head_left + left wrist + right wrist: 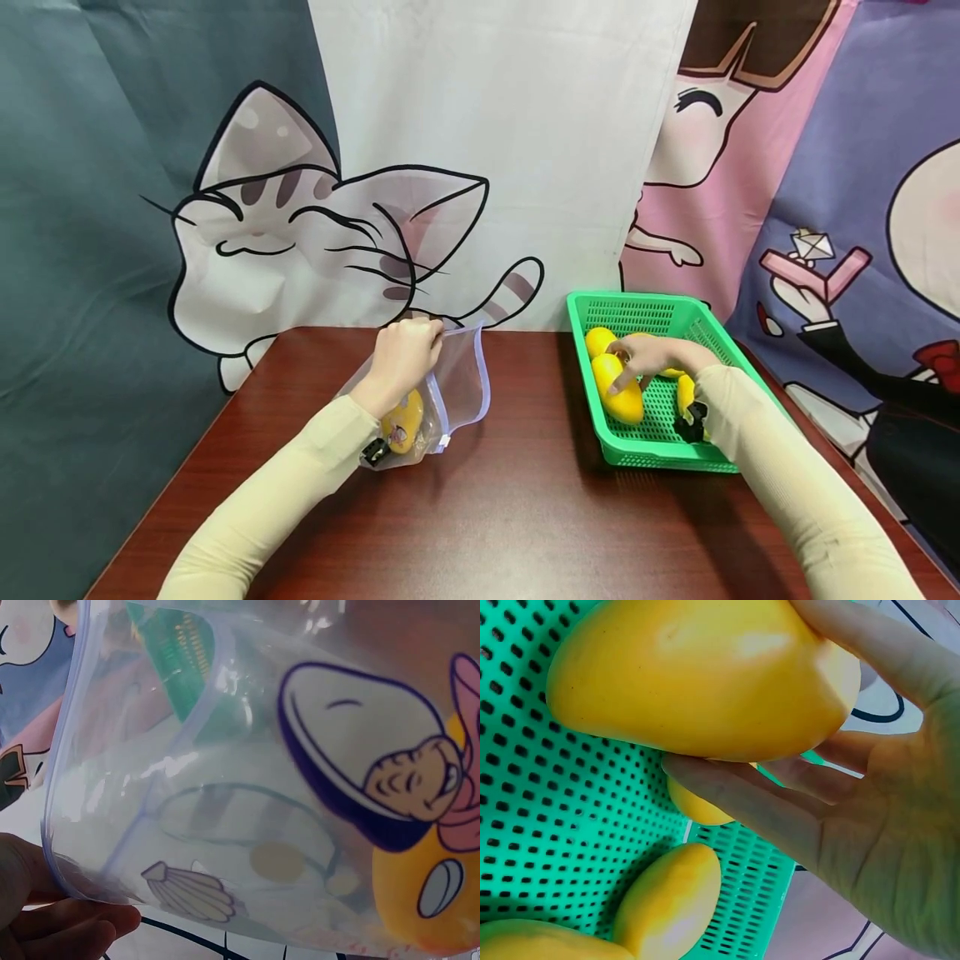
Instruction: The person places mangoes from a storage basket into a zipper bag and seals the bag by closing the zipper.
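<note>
My left hand (pixel 408 346) pinches the upper edge of a clear zip bag (pixel 463 379) with cartoon prints and a lilac rim. Through the plastic a yellow mango (pixel 410 421) shows in the bag, also visible in the left wrist view behind a printed figure (pixel 420 900). Over at the right, my right hand (pixel 651 357) reaches into a green basket (pixel 652 455) and grips a large yellow mango (pixel 697 675) between thumb and fingers. More yellow mangoes lie in the basket, one of them (pixel 671 900) below the gripped mango in the right wrist view.
A dark reddish-brown table (pixel 517 517) carries the bag on its left half and the basket at its back right. Behind it hangs a printed curtain (pixel 510 125) with a cartoon cat, close to the table's far edge. The basket has raised, slotted walls.
</note>
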A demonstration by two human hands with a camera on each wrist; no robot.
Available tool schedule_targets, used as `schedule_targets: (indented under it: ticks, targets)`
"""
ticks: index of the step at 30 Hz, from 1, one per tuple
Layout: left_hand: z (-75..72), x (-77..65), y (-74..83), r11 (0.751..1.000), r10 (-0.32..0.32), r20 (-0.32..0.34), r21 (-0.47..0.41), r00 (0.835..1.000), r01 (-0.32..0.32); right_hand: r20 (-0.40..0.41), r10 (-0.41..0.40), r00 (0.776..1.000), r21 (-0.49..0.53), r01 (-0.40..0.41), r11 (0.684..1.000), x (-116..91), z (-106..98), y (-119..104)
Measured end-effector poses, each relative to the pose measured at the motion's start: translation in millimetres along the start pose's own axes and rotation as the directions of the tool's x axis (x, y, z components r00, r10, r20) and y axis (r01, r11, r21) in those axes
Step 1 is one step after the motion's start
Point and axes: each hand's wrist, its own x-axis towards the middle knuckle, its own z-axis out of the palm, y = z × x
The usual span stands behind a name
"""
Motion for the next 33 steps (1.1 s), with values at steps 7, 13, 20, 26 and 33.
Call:
schedule_targets:
  ticks: [7,13,20,26,33]
  targets:
    - [1.8,-0.8,-0.1,1.0,0.026,-0.022,0.003,0.999,-0.026,-0.028,-0.035,0.999,0.022,0.036,0.999,-5,-2,3]
    - [2.0,-1.8,0.3,0.999,0.036,-0.03,0.004,0.999,-0.036,-0.051,-0.058,0.997,0.03,0.06,0.998,-9,-2,4]
    - [3.3,-2.0,1.0,0.999,0.042,-0.037,0.016,0.998,-0.042,-0.104,-0.111,0.988,0.007,0.113,0.994,-13,-7,6]
    - [2.9,-2.0,1.2,0.999,0.042,-0.043,0.02,0.998,-0.041,-0.146,-0.147,0.978,0.003,0.149,0.989,-15,-12,5]
    - [2.8,-1.6,0.7,0.999,0.044,-0.057,0.008,0.997,-0.043,-0.182,-0.177,0.967,-0.006,0.178,0.984,-19,-13,2]
